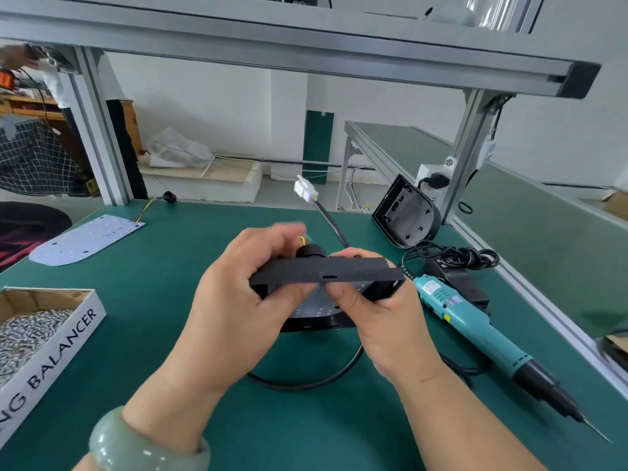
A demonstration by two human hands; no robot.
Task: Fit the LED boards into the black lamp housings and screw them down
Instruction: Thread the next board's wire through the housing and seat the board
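One open cardboard box of silver screws [68,341] sits near left; a flat white LED board [85,239] with wires lies far left on the green mat [163,266]. Centre: left hand [238,300] curls round a black plastic lamp housing [326,271] at its left end, right hand [384,321] pinches its near edge. Right: teal electric screwdriver [475,331] lying flat; second black housing [406,215] leaning far right.

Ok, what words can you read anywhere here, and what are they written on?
"NG BALANCER": on the white side of the cardboard screw box; the first word's start is cut off at the picture's edge.
Small label on the teal electric screwdriver: too small to read.
Nothing else can be read.
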